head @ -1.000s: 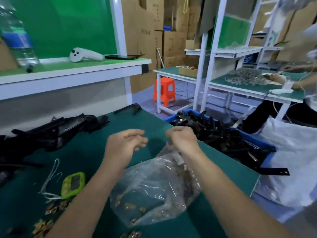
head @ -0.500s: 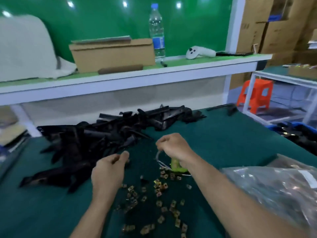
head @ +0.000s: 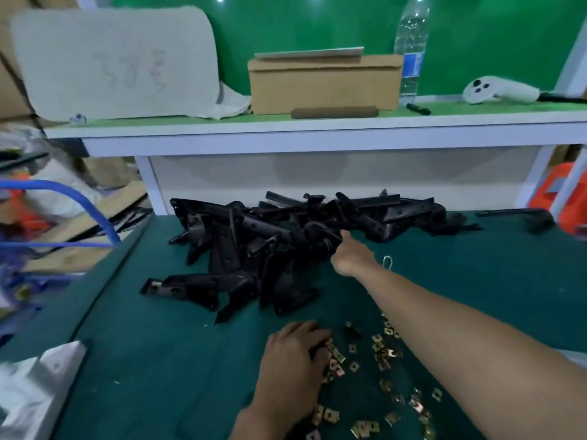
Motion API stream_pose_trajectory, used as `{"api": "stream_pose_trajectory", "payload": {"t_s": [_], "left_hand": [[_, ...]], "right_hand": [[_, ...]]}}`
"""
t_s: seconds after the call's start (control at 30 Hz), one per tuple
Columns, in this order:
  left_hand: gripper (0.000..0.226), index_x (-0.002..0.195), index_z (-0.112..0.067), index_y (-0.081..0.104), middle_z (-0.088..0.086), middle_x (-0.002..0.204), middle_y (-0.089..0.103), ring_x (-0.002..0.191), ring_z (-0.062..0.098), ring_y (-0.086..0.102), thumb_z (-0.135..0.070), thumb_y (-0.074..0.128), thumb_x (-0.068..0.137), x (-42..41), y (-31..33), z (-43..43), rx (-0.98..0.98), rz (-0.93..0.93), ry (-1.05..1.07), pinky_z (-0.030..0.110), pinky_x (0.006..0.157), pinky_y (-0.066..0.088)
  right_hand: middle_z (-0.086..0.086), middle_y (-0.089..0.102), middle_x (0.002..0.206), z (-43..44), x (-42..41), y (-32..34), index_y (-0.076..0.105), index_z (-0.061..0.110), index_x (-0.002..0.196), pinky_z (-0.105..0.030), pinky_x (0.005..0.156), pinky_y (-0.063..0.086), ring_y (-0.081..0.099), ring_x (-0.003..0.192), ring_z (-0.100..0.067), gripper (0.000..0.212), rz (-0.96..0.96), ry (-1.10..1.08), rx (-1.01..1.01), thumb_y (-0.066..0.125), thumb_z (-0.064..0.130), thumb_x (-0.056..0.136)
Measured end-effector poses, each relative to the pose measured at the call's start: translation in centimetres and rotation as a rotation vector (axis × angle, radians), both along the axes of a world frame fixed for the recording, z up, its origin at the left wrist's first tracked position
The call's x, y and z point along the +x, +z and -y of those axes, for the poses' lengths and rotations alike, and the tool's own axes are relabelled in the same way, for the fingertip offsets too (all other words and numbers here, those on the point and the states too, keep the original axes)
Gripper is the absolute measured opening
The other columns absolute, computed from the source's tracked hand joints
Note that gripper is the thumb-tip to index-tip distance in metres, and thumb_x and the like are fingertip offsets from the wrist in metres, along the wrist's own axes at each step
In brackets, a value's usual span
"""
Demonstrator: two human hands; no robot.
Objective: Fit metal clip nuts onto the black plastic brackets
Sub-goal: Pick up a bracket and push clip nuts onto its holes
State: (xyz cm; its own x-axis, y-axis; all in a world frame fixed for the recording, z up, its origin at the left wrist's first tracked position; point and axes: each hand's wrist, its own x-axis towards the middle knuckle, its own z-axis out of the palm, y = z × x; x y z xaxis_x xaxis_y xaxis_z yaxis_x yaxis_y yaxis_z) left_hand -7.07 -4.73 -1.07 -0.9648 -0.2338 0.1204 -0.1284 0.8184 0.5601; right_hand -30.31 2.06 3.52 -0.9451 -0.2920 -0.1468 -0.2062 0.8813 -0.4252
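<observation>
– what changed since half a second ago?
– your right hand (head: 352,257), then a fist near you, has reached the heap of black plastic brackets (head: 286,246); its fingers are hidden, so i cannot tell its grip.
– and the left?
– your left hand (head: 293,373) lies fingers-down on the scattered brass-coloured metal clip nuts (head: 393,353) on the green mat (head: 158,344); whether it pinches one i cannot tell.

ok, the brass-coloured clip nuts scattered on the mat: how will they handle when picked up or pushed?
The clip nuts look small, thin and flat: probably light but fiddly to pinch off the mat. Flat-sided, so unlikely to roll. Pushed, they'd likely slide and bunch, as by the left hand.
</observation>
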Motion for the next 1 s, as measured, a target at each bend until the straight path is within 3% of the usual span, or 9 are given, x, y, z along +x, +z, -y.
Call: {"api": "stream_pose_trajectory", "payload": {"t_s": [0.1, 0.13, 0.2, 0.33, 0.43, 0.57, 0.7, 0.83, 1.0], "left_hand": [[0.026, 0.122, -0.038, 0.071, -0.025, 0.129, 0.063, 0.122, 0.003, 0.049, -0.034, 0.060, 0.099, 0.2, 0.1, 0.0, 0.030, -0.045, -0.041, 0.021, 0.104, 0.035], [0.022, 0.116, -0.037, 0.074, -0.022, 0.120, 0.068, 0.113, 0.004, 0.051, -0.032, 0.063, 0.097, 0.2, 0.1, 0.1, 0.026, -0.064, -0.034, 0.018, 0.099, 0.037], [0.016, 0.106, -0.035, 0.076, -0.018, 0.107, 0.069, 0.103, 0.006, 0.052, -0.029, 0.066, 0.095, 0.3, 0.3, 0.3, 0.028, -0.071, -0.019, 0.018, 0.092, 0.039], [0.020, 0.104, -0.034, 0.077, -0.018, 0.104, 0.071, 0.099, 0.000, 0.058, -0.021, 0.065, 0.093, 0.5, 0.7, 0.6, 0.056, -0.043, -0.046, 0.013, 0.088, 0.043], [0.034, 0.106, -0.040, 0.077, -0.027, 0.101, 0.073, 0.094, -0.010, 0.061, -0.012, 0.066, 0.090, 0.5, 1.0, 1.0, 0.116, -0.023, -0.040, -0.002, 0.082, 0.039], [0.044, 0.107, -0.038, 0.076, -0.030, 0.103, 0.070, 0.098, -0.008, 0.061, -0.002, 0.059, 0.088, 0.7, 0.7, 1.6, 0.110, 0.032, -0.084, 0.004, 0.087, 0.045], [0.041, 0.106, -0.037, 0.076, -0.028, 0.101, 0.062, 0.098, -0.003, 0.059, -0.001, 0.063, 0.092, 0.7, 0.3, 1.3, 0.082, -0.032, -0.008, 0.000, 0.083, 0.038], [0.058, 0.135, -0.043, 0.059, -0.026, 0.100, 0.056, 0.098, -0.010, 0.051, 0.000, 0.061, 0.096, 0.8, 0.1, 0.3, 0.166, -0.093, 0.003, 0.002, 0.081, 0.039], [0.053, 0.131, -0.040, 0.063, -0.022, 0.099, 0.060, 0.101, -0.011, 0.052, 0.001, 0.058, 0.099, 0.9, 0.0, -0.1, 0.254, -0.124, 0.049, -0.001, 0.079, 0.037]], "right_hand": [[-0.008, 0.060, 0.123, 0.9, -0.1, -0.3, 0.057, 0.017, 0.118, -0.040, 0.082, 0.048, 0.060, 0.091, -0.026, 0.027, -0.208, -0.073, 0.072, 0.053, 0.009, 0.092], [-0.007, 0.065, 0.109, 1.0, 0.0, -0.3, 0.058, 0.016, 0.095, -0.038, 0.072, 0.045, 0.055, 0.074, -0.021, 0.016, -0.261, -0.095, 0.059, 0.050, 0.003, 0.090], [-0.007, 0.066, 0.092, 0.9, 0.5, -0.1, 0.051, 0.016, 0.077, -0.037, 0.065, 0.040, 0.048, 0.062, -0.021, 0.022, -0.334, -0.127, 0.029, 0.046, -0.004, 0.086], [-0.005, 0.062, 0.088, -1.8, 1.5, 1.5, 0.054, 0.016, 0.095, -0.036, 0.066, 0.044, 0.061, 0.084, -0.031, 0.026, -0.366, -0.228, -0.138, 0.044, -0.007, 0.085], [-0.002, 0.056, 0.092, -4.9, 4.1, 2.4, 0.061, 0.015, 0.105, -0.043, 0.080, 0.051, 0.057, 0.091, -0.027, 0.021, -0.074, -0.172, -0.480, 0.047, 0.003, 0.095], [-0.009, 0.057, 0.072, -9.4, 10.1, 0.9, 0.058, 0.003, 0.084, -0.035, 0.056, 0.044, 0.055, 0.061, -0.022, 0.015, 0.218, -0.167, -0.805, 0.048, 0.002, 0.095], [-0.002, 0.050, 0.052, -12.4, 14.5, -1.1, 0.055, 0.010, 0.076, -0.033, 0.054, 0.035, 0.048, 0.050, -0.020, 0.018, 0.147, -0.204, -0.646, 0.061, 0.026, 0.082], [0.009, 0.055, 0.048, -13.0, 16.0, -1.4, 0.056, 0.019, 0.069, -0.028, 0.045, 0.036, 0.049, 0.042, -0.009, 0.034, -0.067, -0.159, -0.499, 0.060, 0.052, 0.064], [0.007, 0.056, 0.058, -12.7, 16.3, -3.1, 0.049, 0.028, 0.076, -0.031, 0.050, 0.038, 0.054, 0.055, -0.012, 0.023, -0.282, -0.049, -0.277, 0.054, 0.050, 0.079]]}}
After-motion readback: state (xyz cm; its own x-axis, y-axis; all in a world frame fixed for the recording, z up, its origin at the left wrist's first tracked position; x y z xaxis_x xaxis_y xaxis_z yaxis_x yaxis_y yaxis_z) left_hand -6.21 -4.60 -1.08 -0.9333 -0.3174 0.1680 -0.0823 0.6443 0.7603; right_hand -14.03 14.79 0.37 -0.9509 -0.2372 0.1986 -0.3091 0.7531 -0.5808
